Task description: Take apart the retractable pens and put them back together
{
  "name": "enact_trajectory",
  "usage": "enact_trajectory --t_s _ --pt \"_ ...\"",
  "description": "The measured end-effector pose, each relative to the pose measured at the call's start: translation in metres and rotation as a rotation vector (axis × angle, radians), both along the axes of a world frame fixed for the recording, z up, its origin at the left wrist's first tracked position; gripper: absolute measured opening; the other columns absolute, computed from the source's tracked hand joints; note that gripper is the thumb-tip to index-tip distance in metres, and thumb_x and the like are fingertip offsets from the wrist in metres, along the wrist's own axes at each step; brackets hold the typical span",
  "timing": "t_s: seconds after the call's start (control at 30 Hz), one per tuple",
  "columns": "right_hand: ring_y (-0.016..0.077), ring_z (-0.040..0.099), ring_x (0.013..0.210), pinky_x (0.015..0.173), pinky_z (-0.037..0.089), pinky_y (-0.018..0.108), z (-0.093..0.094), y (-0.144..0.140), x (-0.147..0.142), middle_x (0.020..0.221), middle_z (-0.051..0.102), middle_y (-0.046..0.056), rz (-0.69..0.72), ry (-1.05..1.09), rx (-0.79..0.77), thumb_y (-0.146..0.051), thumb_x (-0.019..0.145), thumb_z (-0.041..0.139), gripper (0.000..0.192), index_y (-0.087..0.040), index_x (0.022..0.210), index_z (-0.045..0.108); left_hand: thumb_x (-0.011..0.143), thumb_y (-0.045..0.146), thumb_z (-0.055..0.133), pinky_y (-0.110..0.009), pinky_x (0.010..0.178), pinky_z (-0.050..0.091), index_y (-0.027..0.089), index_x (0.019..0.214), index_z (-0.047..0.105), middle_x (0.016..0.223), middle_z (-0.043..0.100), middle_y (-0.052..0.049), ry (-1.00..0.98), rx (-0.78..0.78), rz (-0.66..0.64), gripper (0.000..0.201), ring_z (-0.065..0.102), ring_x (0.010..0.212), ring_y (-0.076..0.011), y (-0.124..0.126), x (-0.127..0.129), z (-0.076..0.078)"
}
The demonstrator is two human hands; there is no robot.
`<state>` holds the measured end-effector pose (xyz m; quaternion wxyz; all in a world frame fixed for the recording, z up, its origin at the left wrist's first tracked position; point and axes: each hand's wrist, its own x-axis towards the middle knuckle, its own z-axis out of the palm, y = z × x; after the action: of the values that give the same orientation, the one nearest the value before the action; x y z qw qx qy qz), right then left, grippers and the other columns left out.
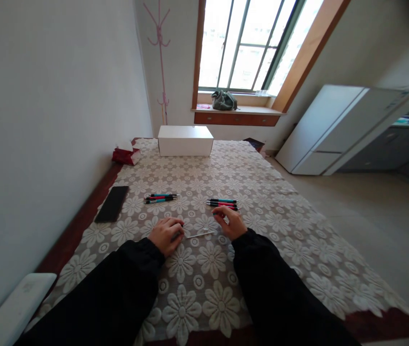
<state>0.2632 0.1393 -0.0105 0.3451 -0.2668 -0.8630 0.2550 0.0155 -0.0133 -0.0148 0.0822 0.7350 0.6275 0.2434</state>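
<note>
My left hand (165, 234) rests on the flowered lace tablecloth (262, 206) with its fingers curled around a small dark pen part. A thin white refill (200, 234) lies on the cloth between my hands, its left end at my left fingers. My right hand (229, 222) hovers just right of the refill with fingers pinched; what it pinches is too small to tell. Just beyond it lies a small group of pens (222, 203). Another group of pens (161, 197) lies farther left.
A black phone (112, 203) lies near the table's left edge. A white box (185, 140) and a red tissue pack (125, 155) stand at the far end. A white fridge (330, 129) stands to the right, and the wall runs along the left.
</note>
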Motion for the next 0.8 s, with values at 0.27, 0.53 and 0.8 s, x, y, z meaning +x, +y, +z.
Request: enact_trajectory --t_s 0.27,0.53,0.8 --pt "0.0195 0.068 0.081 0.072 0.054 0.033 -0.001 -0.001 -0.003 0.090 0.070 0.005 -0.050 0.314 -0.373 -0.047 0.092 0.059 0.027 -0.022 0.101 0.060 0.085 0.023 0.061 -0.043 0.096 0.047 0.024 0.085 0.068 0.117 0.070 -0.003 -0.004 -0.009 -0.002 0.007 0.061 0.110 -0.0243 -0.001 0.001 0.002" --pt "0.0218 0.059 0.096 0.091 0.044 0.037 -0.006 0.000 0.000 0.096 0.068 0.007 0.073 -0.308 0.231 -0.022 0.095 0.050 0.019 -0.022 0.096 0.069 0.085 0.024 0.061 -0.043 0.098 0.047 0.024 0.085 0.068 0.119 0.069 -0.004 0.004 -0.010 0.003 0.007 0.060 0.112 -0.0242 -0.001 -0.001 -0.002" --pt "0.0226 0.057 0.102 0.095 0.041 0.039 0.004 -0.007 0.000 0.106 0.068 0.007 0.129 -0.314 0.335 -0.021 0.092 0.054 0.017 -0.022 0.102 0.068 0.083 0.023 0.063 -0.045 0.099 0.048 0.023 0.084 0.068 0.122 0.067 -0.005 -0.037 -0.003 0.026 0.005 0.061 0.113 -0.0249 -0.001 0.001 -0.001"
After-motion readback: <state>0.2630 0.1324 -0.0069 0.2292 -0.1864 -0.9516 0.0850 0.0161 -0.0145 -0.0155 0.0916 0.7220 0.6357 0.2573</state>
